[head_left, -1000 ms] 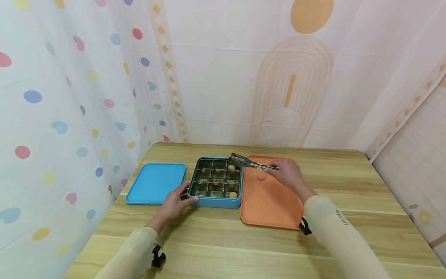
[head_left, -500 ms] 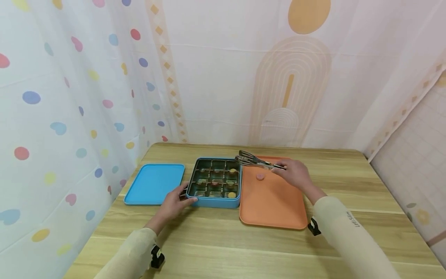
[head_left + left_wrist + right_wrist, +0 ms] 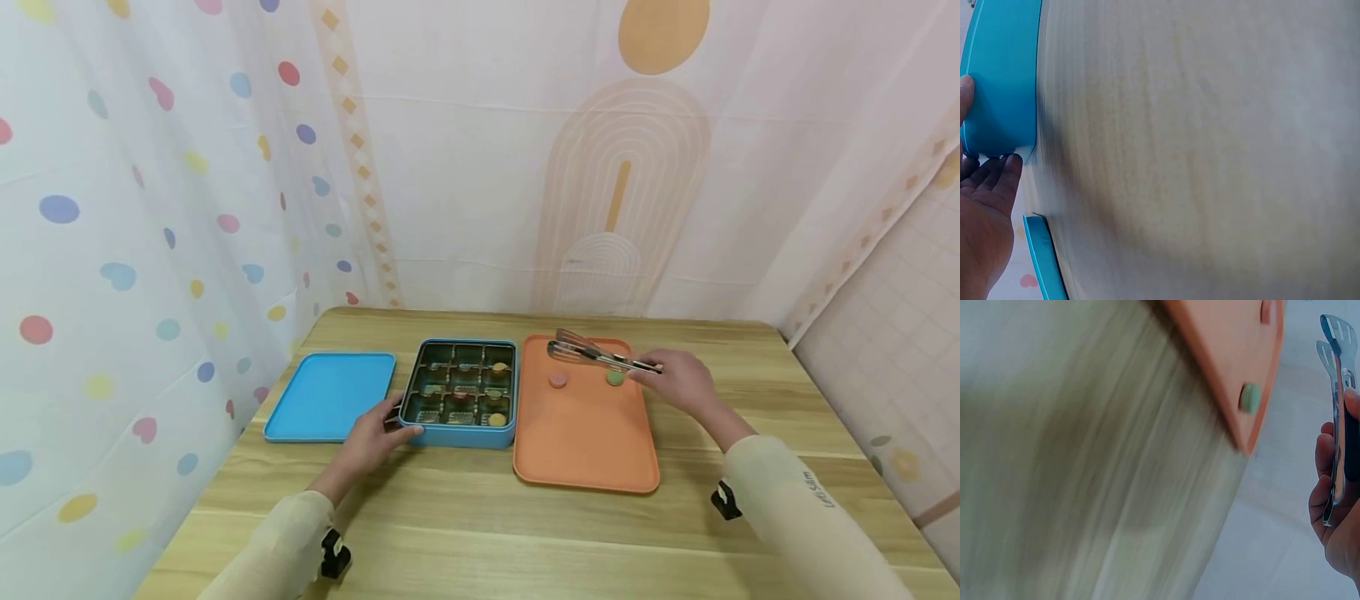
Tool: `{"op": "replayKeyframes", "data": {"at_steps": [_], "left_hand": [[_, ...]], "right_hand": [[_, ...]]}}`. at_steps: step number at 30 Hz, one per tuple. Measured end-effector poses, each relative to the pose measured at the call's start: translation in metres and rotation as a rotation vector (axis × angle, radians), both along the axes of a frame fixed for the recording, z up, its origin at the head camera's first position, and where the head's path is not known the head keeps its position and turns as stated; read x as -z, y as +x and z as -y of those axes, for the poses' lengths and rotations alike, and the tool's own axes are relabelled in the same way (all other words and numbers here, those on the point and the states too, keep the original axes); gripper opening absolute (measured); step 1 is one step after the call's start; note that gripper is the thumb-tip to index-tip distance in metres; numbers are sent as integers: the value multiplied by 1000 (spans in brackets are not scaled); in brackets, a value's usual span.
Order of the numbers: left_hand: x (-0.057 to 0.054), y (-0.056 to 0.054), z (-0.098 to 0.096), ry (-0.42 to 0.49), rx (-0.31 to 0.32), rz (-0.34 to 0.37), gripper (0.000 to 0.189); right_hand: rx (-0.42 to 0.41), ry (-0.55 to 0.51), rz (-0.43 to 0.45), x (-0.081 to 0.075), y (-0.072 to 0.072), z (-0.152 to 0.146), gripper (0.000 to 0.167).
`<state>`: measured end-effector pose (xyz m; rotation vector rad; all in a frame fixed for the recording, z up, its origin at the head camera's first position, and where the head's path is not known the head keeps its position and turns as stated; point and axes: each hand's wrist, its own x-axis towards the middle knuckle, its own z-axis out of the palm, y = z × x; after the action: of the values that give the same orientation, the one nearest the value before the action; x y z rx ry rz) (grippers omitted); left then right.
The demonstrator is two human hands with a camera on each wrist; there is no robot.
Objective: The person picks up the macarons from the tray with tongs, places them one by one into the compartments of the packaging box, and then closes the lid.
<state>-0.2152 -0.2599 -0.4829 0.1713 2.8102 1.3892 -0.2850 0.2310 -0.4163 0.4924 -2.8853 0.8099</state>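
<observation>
A blue square tin (image 3: 468, 436) stands mid-table, its dark divided insert holding yellow, green and pink round macarons in several compartments. My left hand (image 3: 372, 437) grips its front left corner, thumb along the front side and fingers at the left side; the left wrist view shows that blue wall (image 3: 1004, 81) between thumb and fingers. In my right hand (image 3: 678, 382) are metal serving tongs (image 3: 592, 352), raised over the back of an orange tray (image 3: 585, 454). Nothing sits between the tong ends. A pink macaron (image 3: 557, 380) and a green macaron (image 3: 615, 377) lie on the tray, the green one just below the tongs' handle.
A flat blue lid (image 3: 330, 396) lies left of the tin. The orange tray sits right beside the tin on the wooden table (image 3: 450, 517). Behind the table hangs a patterned curtain (image 3: 465, 183), with a dotted one (image 3: 150, 333) on the left.
My right hand has drawn the tongs away from the tin's back right compartment to the right, over the tray. The green macaron has come into sight. My left hand stays at the tin.
</observation>
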Motion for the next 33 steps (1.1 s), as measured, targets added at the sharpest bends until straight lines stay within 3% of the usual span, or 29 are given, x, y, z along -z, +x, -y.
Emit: {"op": "replayKeyframes", "data": {"at_steps": [12,33], "left_hand": [[-1,0,0,-16,5,-9,73],[-2,0,-1,2,9,-7,71]], "right_hand": [[27,33,-21,10,9,-40,34],[28,122,-15,21,29,-81,36]]}}
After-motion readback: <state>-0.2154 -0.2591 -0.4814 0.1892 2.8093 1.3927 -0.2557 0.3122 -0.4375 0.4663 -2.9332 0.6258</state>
